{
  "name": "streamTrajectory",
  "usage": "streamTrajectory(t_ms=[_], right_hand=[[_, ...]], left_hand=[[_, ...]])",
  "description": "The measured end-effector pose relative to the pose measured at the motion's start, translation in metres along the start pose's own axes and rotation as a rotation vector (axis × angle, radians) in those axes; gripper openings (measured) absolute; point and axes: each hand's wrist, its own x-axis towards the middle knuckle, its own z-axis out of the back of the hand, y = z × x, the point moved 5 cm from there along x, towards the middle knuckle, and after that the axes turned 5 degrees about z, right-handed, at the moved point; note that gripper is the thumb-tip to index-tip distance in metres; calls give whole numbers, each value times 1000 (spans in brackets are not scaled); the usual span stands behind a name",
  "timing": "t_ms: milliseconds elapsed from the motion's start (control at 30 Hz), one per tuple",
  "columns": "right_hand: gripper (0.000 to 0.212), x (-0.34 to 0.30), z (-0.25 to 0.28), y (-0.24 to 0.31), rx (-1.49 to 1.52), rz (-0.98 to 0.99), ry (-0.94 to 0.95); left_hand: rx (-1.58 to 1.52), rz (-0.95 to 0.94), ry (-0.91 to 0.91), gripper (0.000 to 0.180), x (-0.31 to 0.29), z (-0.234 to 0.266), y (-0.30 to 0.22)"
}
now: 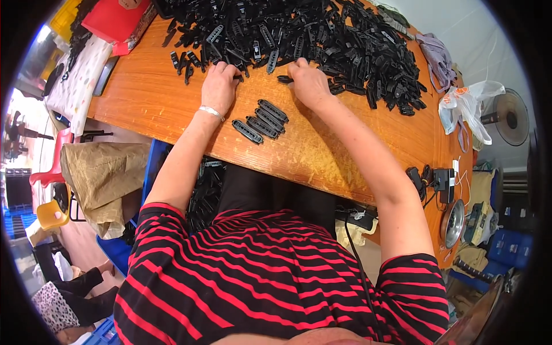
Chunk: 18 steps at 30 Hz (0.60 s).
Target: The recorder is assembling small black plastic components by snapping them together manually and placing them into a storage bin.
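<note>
My left hand (pixel 219 87) rests at the near edge of a big heap of black plastic clip-like parts (pixel 322 34). Its fingers are curled, and a dark bit shows by the fingertips, though what they grip is hidden. To its right, my right hand (pixel 310 85) pinches a small black plastic part (pixel 284 79) just above the tabletop. Between my forearms lie several long, slotted dark grey plastic parts (pixel 266 119), side by side and slanted. One more slotted part (pixel 272 61) sticks out of the heap between my hands.
The worn wooden table (pixel 322 155) carries a red bag (pixel 118 23) at the far left. At the right are a white plastic bag (pixel 474 106), a fan (pixel 510 117), a black adapter (pixel 444 185) and a metal bowl (pixel 454 223). Brown paper (pixel 103 178) covers something left of my lap.
</note>
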Motion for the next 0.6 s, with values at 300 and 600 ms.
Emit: streamTrajectory(t_ms=[300,600], right_hand=[[23,-25,4,35,291,-20,68],[15,-28,10,32,428,16,-107]], left_hand=[[-235,6,-2,16,-22,0,-16],[-274,247,22,15,-21,5,6]])
